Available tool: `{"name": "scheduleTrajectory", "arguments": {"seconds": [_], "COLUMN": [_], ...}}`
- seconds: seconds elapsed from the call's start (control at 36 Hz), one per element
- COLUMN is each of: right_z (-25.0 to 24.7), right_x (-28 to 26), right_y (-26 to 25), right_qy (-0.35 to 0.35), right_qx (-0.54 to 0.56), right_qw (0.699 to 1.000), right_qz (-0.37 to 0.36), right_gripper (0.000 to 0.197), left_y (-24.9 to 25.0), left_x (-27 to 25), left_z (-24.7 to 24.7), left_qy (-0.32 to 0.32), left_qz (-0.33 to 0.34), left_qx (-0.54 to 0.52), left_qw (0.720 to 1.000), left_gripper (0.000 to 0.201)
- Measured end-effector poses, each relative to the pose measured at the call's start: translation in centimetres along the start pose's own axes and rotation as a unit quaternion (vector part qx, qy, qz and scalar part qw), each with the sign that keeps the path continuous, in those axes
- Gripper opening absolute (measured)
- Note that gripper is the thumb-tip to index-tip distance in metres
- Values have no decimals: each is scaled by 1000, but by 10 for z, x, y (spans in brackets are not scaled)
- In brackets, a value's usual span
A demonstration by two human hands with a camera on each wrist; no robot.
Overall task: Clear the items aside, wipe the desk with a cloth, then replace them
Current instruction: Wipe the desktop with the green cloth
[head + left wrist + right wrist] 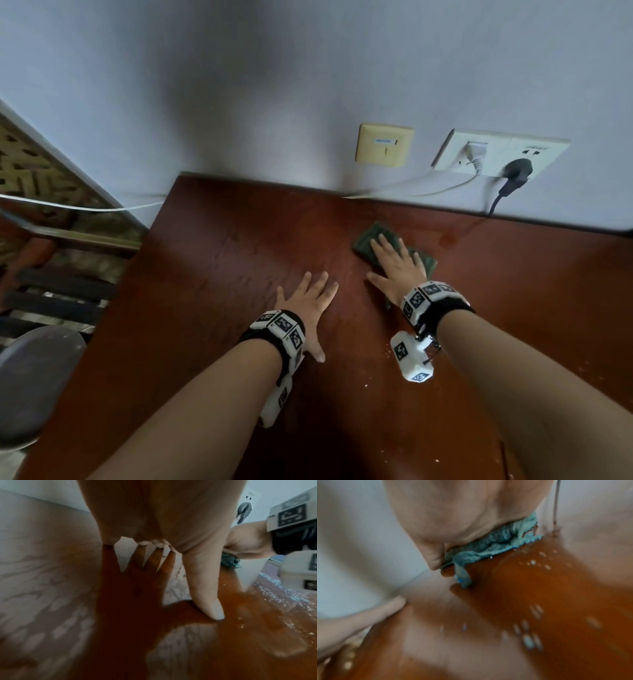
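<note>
Reddish-brown polished wood makes up the desk [222, 274], where the right hand [397, 265] lies flat with spread fingers on a folded green terry cloth [370, 240] near the back edge, and the left hand [308, 301] presses flat, fingers splayed, on bare wood just beside it. On the wall behind, a yellowed plate [383, 146] carries a small blue label too blurred to read, beside a white double socket [500, 152] holding a white plug [476, 150] and a black plug [517, 171]. Only the wrist views show water droplets [283, 592] beading on the wood and the cloth's pale, frayed edge [488, 551] curling from under the palm.

bare arms, blk wristbands [442, 310], tagged white cubes [411, 358]
</note>
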State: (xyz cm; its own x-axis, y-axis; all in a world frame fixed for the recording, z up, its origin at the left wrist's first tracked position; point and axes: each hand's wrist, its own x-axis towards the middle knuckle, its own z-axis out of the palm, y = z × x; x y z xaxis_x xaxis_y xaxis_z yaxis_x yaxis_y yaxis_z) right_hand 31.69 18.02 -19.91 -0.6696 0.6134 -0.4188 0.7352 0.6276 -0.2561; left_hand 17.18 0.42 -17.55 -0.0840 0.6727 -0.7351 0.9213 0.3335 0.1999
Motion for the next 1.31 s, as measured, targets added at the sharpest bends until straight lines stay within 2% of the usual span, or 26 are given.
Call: {"name": "scheduleTrajectory", "arguments": {"seconds": [0.17, 0.36, 0.58, 0.78, 0.94, 1.08, 1.11, 1.17, 1.22, 1.25, 1.31], "right_z": [18, 39, 61, 75, 90, 70, 65, 49, 33, 25, 11], "right_x": [-32, -68, -119, -156, -189, -191, -190, -186, -177, -170, -149], "right_y": [-17, -29, -41, -51, -60, -68, -68, -68, -67, -66, -63], "right_qy": [-11, -19, -25, -41, -57, -106, -118, -110, -83, -59, 0], "right_qx": [-26, -18, 3, 28, 41, 64, 92, 215, 332, 356, 329], "right_qw": [996, 992, 987, 984, 979, 975, 975, 968, 939, 932, 944], "right_qz": [-85, -119, -157, -173, -189, -183, -165, -72, 14, 33, 30], "right_gripper": [72, 70, 61, 57, 64, 84, 82, 67, 51, 47, 47], "left_y": [7, 13, 10, -4, 0, -4, -4, -4, -2, -2, -1], "left_x": [-3, -13, -34, -60, -77, -81, -81, -81, -81, -81, -80], "left_z": [-5, 2, 28, 43, 64, 74, 73, 71, 69, 69, 68], "left_qy": [-12, -3, 40, -27, -67, -68, -69, -74, -80, -83, -88], "left_qz": [-37, -104, -95, -77, -68, -55, -54, -56, -60, -61, -62], "left_qx": [-3, -33, -105, -36, 7, 15, 13, 7, 2, 1, -2], "left_qw": [999, 994, 989, 996, 995, 996, 996, 996, 995, 995, 994], "left_gripper": [145, 139, 114, 131, 148, 149, 148, 149, 150, 150, 151]}}
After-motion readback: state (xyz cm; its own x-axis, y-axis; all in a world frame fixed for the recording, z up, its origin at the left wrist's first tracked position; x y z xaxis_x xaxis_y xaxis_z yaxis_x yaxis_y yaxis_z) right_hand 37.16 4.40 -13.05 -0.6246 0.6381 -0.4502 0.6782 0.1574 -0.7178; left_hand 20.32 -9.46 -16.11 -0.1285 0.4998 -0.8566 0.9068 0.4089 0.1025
